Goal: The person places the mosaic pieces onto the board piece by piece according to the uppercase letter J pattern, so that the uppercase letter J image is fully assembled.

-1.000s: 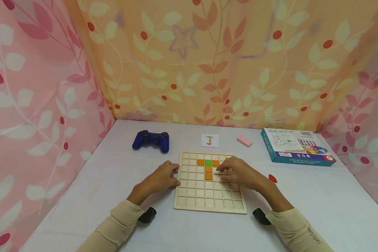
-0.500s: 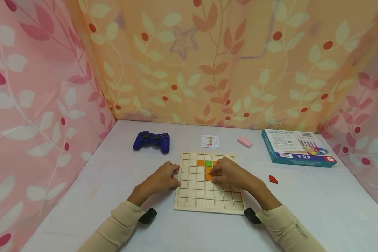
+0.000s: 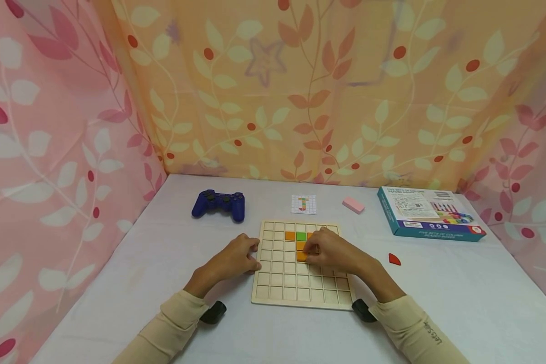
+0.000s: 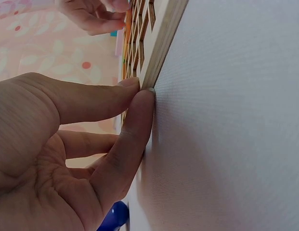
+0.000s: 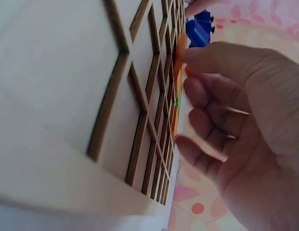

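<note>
A light wooden grid board [image 3: 283, 293] lies on the table with several orange square tiles [image 3: 290, 236] and one green tile [image 3: 302, 236] in its cells, laid out as a T. My left hand [image 3: 234, 255] pinches the board's left edge between thumb and finger, as the left wrist view shows close up. Over the T's stem, my right hand [image 3: 332, 251] has thumb and index finger at the lowest orange tile [image 3: 301, 256], pinching it. In the right wrist view, that orange tile [image 5: 180, 47] shows beside the thumb, and the other fingers curl loosely. The hand partly covers the T's right end.
Beyond the board lie a small pattern card [image 3: 304, 205] and a pink eraser-like block [image 3: 353, 205]. A blue game controller [image 3: 218, 205] sits back left, a flat teal-edged box [image 3: 429, 215] back right. A red quarter-round piece [image 3: 394, 259] lies right of the board.
My right hand has moved left across the board from beside the T to its stem, where it has stayed for the last half second. My left hand keeps its hold on the edge.
</note>
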`<state>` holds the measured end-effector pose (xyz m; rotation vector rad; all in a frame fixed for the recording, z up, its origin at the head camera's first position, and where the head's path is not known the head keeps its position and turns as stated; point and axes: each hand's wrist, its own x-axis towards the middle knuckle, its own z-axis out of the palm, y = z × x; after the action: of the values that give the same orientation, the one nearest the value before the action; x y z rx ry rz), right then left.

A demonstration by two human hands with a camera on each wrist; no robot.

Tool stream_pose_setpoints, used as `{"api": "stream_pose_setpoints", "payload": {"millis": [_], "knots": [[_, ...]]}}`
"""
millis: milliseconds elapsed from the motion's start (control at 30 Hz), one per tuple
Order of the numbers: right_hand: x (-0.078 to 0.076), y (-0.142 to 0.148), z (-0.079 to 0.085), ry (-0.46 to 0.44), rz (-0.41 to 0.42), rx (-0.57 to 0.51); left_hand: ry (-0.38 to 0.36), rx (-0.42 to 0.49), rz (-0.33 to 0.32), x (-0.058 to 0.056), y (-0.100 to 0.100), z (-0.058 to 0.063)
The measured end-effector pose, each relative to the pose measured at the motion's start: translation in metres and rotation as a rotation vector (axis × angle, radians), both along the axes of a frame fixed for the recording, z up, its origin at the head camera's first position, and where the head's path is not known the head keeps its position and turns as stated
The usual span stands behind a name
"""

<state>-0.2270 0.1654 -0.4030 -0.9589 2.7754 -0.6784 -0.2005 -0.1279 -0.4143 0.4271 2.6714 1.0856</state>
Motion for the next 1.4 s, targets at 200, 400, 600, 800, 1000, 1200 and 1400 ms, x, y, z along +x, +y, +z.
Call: {"api": "stream_pose_setpoints", "payload": {"millis": [200, 400, 600, 800, 1000, 1200, 1400], "knots": [[-0.002, 0.004, 0.000, -0.005, 0.004, -0.035, 0.006, -0.016, -0.001, 0.001, 0.000, 0.002], [-0.003, 0.002, -0.002, -0.032, -0.012, -0.015, 0.023, -0.013, -0.007, 0.001, 0.001, 0.002], [-0.002, 0.000, -0.003, -0.016, -0.006, 0.006, 0.025, -0.012, -0.008, 0.002, 0.000, 0.002], [-0.003, 0.003, -0.001, 0.006, 0.002, 0.004, 0.017, -0.007, -0.002, 0.003, 0.000, 0.004], [-0.004, 0.024, 0.004, -0.017, -0.054, -0.018, 0.018, -0.008, -0.003, 0.003, 0.000, 0.004], [-0.004, 0.064, 0.005, -0.047, -0.162, -0.003, 0.019, -0.020, -0.001, 0.002, 0.000, 0.003], [-0.001, 0.102, 0.002, -0.068, -0.252, 0.019, 0.022, -0.022, -0.004, 0.002, 0.000, 0.002]]}}
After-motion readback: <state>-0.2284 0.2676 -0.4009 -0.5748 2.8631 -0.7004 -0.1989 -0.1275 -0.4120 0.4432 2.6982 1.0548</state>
